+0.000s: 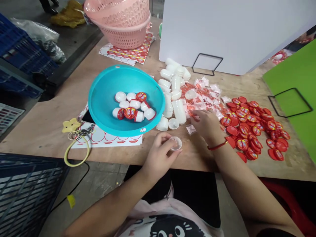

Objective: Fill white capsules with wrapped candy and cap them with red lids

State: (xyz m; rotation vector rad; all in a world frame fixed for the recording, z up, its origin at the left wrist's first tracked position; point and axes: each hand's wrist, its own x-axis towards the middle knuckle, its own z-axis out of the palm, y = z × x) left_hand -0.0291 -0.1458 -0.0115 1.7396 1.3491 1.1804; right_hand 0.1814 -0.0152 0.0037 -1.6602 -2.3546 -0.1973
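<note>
My left hand (159,154) grips a small white plastic cup (175,148) near the table's front edge, its open mouth facing up. My right hand (207,125) is at the near edge of a pile of small clear and pinkish sachets (204,95). Its fingers are curled together, and whatever is between the fingertips is hidden. One loose sachet (191,129) lies just below that hand. Stacked white cups (179,112) stand left of the pile. Red round lids (243,128) with printed tops are heaped to the right.
A turquoise basin (103,121) on the left holds several white cups with red lids. Behind are pink baskets (130,39) on printed sheets, a white panel (209,29) and a green panel (293,75). A yellow ring keychain (67,151) lies at the left edge.
</note>
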